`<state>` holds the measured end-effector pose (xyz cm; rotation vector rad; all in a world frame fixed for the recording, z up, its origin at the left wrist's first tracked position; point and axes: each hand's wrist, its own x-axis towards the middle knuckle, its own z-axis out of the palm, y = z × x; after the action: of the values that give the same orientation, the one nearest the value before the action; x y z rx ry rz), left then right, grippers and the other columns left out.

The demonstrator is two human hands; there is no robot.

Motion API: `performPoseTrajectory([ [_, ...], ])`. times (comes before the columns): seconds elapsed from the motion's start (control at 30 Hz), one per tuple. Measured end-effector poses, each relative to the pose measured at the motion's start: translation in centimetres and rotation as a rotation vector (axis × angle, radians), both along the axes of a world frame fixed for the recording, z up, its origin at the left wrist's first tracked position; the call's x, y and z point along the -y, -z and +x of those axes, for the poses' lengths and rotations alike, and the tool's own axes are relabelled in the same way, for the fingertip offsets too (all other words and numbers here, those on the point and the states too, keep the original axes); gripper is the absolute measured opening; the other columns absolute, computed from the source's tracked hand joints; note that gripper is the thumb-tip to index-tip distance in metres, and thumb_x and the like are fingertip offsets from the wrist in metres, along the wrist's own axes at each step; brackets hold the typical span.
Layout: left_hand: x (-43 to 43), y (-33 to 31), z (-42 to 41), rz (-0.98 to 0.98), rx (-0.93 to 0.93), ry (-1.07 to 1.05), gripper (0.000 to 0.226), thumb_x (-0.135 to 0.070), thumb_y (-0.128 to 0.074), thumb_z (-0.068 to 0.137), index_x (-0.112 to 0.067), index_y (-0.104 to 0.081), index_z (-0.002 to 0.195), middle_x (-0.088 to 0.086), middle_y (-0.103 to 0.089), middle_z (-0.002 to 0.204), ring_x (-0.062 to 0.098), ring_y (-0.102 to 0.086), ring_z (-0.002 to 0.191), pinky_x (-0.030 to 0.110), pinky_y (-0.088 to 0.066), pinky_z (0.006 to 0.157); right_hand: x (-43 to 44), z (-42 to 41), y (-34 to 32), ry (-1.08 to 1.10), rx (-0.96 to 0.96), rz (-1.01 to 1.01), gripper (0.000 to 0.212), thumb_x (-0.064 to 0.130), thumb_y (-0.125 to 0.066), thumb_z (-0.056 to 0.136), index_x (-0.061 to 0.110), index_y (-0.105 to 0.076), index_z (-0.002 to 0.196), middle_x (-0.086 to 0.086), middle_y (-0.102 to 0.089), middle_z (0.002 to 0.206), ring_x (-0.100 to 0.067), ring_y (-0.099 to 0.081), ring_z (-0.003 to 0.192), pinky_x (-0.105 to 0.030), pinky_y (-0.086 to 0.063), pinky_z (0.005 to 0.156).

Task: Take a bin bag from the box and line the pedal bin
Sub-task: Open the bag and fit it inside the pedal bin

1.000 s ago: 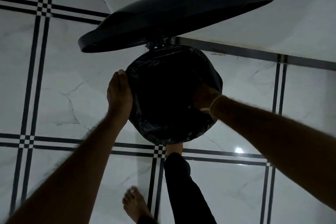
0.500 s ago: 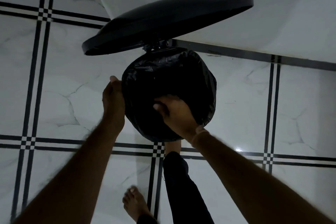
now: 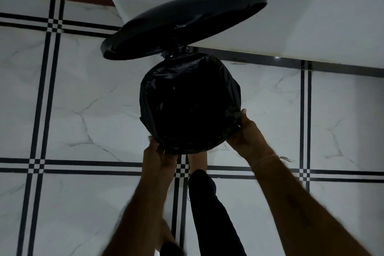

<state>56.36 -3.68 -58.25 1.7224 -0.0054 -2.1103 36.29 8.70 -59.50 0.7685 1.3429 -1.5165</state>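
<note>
Shifting hands (image 3: 159,157) (image 3: 246,134) nearer along bag (image 3: 187,81).

Pedal bin (image 3: 173,51): round and black, seen from almost straight above, standing upright.

Lid (image 3: 182,25): black, shallow dome, raised on the hinge at the bin's far side. It tilts open and does not touch the mouth.

Bin bag (image 3: 190,106): black, glossy, crinkled plastic. It is open and sits inside the bin, with its top edge folded out over the rim all round. Wrinkles bunch along the far rim, just under the hinge. The inside is too dark to tell how deep it hangs.
</note>
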Motion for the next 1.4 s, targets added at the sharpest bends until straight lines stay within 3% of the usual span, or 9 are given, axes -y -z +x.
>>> performPoseTrajectory([
  [0.2,-2.5,-1.1,-1.1,0.214,-0.046,-0.04,0.033,-0.037,-0.045,0.105,-0.013,-0.068,0.11,0.011,-0.071,0.111,0.029,-0.067,0.103,0.048,-0.054,0.086,-0.5,2.5,-0.2,-0.016,0.092,0.082,0.056,0.06,-0.044,0.102,0.018,-0.066,0.131,-0.007,-0.069,0.129,-0.025,-0.067,0.109,-0.042,-0.057,0.084],
  [0.4,-0.1,-0.4,-0.6,0.097,0.013,-0.059,0.038,-0.04,-0.046,0.105,-0.017,-0.068,0.126,0.008,-0.07,0.129,0.027,-0.067,0.112,0.043,-0.056,0.085,-0.7,4.2,-0.4,0.102,0.111,-0.004,0.054,0.055,-0.047,0.102,0.013,-0.066,0.13,-0.011,-0.072,0.123,-0.027,-0.07,0.103,-0.036,-0.063,0.067],
  [0.7,3.6,-0.1,-0.2,0.019,0.041,0.157,0.034,-0.043,-0.064,0.098,-0.018,-0.069,0.12,0.008,-0.069,0.128,0.026,-0.068,0.112,0.044,-0.057,0.094,-0.7,2.4,-0.7,0.035,0.039,0.076,0.032,0.044,-0.057,0.102,0.018,-0.071,0.114,-0.005,-0.074,0.112,-0.024,-0.069,0.104,-0.041,-0.057,0.08],
  [0.87,4.6,-2.9,-0.5,-0.036,0.365,0.216,0.079,-0.063,-0.062,0.09,-0.017,-0.044,0.152,0.007,-0.048,0.153,0.024,-0.05,0.134,0.047,-0.039,0.114,2.1,0.5,-5.6,-0.149,-0.568,0.37,0.033,0.046,-0.056,0.101,0.017,-0.061,0.116,-0.006,-0.063,0.127,-0.018,-0.063,0.109,-0.03,-0.049,0.085],
  [0.97,7.7,-6.9,-2.3,-0.299,0.453,0.144,0.089,-0.076,-0.052,0.085,-0.025,-0.035,0.156,0.003,-0.038,0.161,0.024,-0.043,0.14,0.05,-0.036,0.116,6.3,-2.6,-11.2,-0.241,-0.912,0.185,0.053,0.063,-0.052,0.095,0.033,-0.049,0.139,0.0,-0.052,0.146,-0.01,-0.054,0.128,-0.033,-0.046,0.1],
  [1.07,10.2,-12.5,-4.7,-0.555,0.237,0.196,0.075,-0.073,-0.041,0.093,-0.039,-0.028,0.158,-0.005,-0.032,0.164,0.018,-0.036,0.145,0.048,-0.029,0.119,11.3,-5.8,-16.0,-0.42,-0.889,0.037,0.052,0.072,-0.046,0.092,0.046,-0.045,0.137,0.006,-0.046,0.153,-0.018,-0.043,0.143,-0.043,-0.039,0.115],
  [1.2,10.8,-16.5,-5.2,-0.608,0.099,0.302,0.042,-0.056,-0.053,0.097,-0.039,-0.054,0.135,-0.011,-0.053,0.142,0.012,-0.05,0.133,0.042,-0.038,0.112,12.5,-6.9,-19.1,-0.467,-0.893,0.143,0.035,0.063,-0.057,0.086,0.033,-0.07,0.1,0.009,-0.07,0.111,-0.02,-0.064,0.116,-0.046,-0.05,0.108],
  [1.3,8.9,-16.2,-3.5,-0.709,0.188,0.467,0.014,-0.044,-0.063,0.095,-0.034,-0.066,0.104,-0.013,-0.066,0.115,0.014,-0.059,0.118,0.034,-0.046,0.094,9.6,-4.7,-19.0,-0.628,-1.097,0.34,0.041,0.05,-0.066,0.086,0.018,-0.075,0.111,0.002,-0.075,0.103,-0.019,-0.068,0.103,-0.042,-0.054,0.101],
  [1.4,5.1,-14.1,-1.4,-0.846,0.276,0.691,0.043,-0.043,-0.069,0.093,-0.027,-0.061,0.132,-0.005,-0.067,0.132,0.018,-0.059,0.125,0.026,-0.047,0.092,6.3,-2.3,-16.7,-0.824,-1.193,0.432,0.058,0.057,-0.062,0.088,0.018,-0.065,0.131,-0.007,-0.07,0.129,-0.028,-0.064,0.12,-0.045,-0.051,0.106],
])
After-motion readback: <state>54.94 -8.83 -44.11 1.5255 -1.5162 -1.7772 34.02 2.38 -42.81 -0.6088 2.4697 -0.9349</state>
